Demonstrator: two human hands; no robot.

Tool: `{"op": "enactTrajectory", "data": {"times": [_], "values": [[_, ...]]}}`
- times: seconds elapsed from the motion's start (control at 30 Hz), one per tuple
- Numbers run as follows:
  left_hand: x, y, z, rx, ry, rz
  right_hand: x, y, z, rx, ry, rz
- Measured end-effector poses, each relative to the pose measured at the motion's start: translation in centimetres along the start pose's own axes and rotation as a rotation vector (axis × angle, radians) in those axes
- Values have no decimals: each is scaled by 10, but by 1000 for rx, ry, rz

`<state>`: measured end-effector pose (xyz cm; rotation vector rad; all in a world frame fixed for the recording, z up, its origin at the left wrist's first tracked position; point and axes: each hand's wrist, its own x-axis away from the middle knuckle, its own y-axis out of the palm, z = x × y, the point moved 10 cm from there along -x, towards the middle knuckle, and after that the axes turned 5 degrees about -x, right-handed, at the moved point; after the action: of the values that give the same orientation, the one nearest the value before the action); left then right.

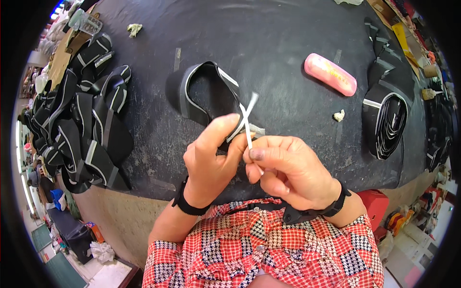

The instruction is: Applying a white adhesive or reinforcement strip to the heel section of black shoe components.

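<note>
Black strap loop (204, 93) just beyond hands, left hand (211, 158) and right hand (288, 170) pinching its white strips (247, 120)

A single head-worn fisheye view looks steeply down from just above the person's chest, close over the left hand (211, 158) and right hand (288, 173). It faces out across the dark worktable (288, 43), whose far edge bends along the rim, floor showing near left and right.
</note>
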<state>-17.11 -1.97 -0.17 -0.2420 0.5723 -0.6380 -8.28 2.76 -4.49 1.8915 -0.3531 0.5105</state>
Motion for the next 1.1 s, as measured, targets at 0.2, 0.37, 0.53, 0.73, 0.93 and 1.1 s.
{"op": "enactTrajectory", "data": {"times": [0.2,0.37,0.53,0.73,0.93,1.1], "values": [[4,-4,19,-62,283,119,-1,5,5,16,27,-11],[-4,2,31,-125,336,-30,-4,-5,5,69,3,8],[-3,-3,32,-182,344,-31,6,-1,-48,1108,-225,-6],[0,7,37,-183,340,-44,-23,-4,-83,760,-314,26],[0,-4,10,-15,71,7,-43,8,-77,578,-423,-161],[-1,-7,-19,226,-169,13,-43,12,-75,506,-535,-166]]}}
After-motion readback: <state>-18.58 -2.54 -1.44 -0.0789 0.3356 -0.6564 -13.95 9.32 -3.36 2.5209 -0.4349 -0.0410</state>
